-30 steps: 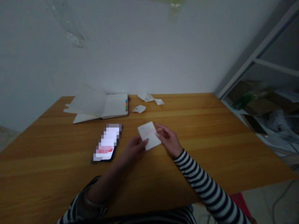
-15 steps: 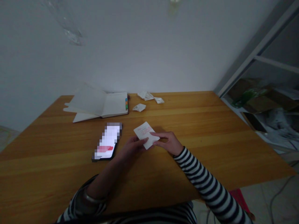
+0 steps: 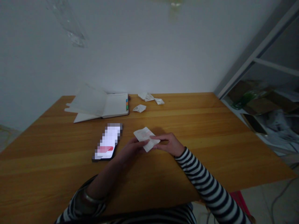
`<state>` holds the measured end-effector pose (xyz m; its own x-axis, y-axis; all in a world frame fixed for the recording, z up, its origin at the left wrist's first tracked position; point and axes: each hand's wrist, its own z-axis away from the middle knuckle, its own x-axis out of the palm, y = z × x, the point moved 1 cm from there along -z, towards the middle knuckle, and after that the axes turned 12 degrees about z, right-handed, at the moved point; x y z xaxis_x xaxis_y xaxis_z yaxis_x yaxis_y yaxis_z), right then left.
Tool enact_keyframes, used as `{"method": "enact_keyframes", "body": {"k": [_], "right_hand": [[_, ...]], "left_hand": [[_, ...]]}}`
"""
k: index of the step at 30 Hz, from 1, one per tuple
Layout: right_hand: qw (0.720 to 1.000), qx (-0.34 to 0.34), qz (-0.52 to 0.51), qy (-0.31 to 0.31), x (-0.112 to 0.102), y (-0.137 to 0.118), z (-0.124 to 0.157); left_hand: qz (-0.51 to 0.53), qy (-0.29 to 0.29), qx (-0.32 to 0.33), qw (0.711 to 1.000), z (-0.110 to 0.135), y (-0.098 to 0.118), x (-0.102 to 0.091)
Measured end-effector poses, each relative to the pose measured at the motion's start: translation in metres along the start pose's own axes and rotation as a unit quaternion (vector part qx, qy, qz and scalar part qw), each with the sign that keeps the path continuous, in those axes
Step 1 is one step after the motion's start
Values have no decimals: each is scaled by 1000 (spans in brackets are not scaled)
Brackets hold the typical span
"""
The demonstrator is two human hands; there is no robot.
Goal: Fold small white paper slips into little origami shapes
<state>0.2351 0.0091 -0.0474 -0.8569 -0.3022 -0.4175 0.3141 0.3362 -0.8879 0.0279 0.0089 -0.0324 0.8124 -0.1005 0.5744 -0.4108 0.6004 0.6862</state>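
- Left hand (image 3: 137, 144) grips the paper slip (image 3: 143, 134) at its lower left, thumb on the upper face.
- Right hand (image 3: 170, 143) is closed lightly on the slip's right corner, a finger across the top and the thumb near the lower edge.
- Paper slip: white, thin, small and roughly rectangular, turned so that a corner points away from the person; its edges look a little uneven, and faint reddish print, too small to read, marks its upper part.
- It is held above the near middle of the wooden counter (image 3: 198, 124), between the two hands.
- One paper slip is in hand; three crumpled white papers (image 3: 139, 108) lie farther back, two of them touching or nearly so.
- One phone (image 3: 109, 138) lies left of the hands, its lit screen blurred into blocks with a red patch low down.
- One open notebook (image 3: 115, 105) lies at the back left, its left-hand pages lifted, coloured tabs (image 3: 127, 105) along its right edge.
- Two striped sleeves (image 3: 205, 183), one per arm.
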Motion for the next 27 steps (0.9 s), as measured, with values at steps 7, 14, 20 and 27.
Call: {"method": "enact_keyframes", "body": {"k": [7,14,20,27], "right_hand": [[1000,-13,21,-13,0,-2,0],[999,-17,28,23,5,-3,-1],[999,8,-4,40,5,-1,0],[999,12,-14,37,7,3,2]], "left_hand": [[-18,15,1,1000,-5,-5,-3],[-79,-87,1,993,0,-4,2],[-65,-138,-6,988,6,0,5],[-95,-122,0,988,7,0,8]]}}
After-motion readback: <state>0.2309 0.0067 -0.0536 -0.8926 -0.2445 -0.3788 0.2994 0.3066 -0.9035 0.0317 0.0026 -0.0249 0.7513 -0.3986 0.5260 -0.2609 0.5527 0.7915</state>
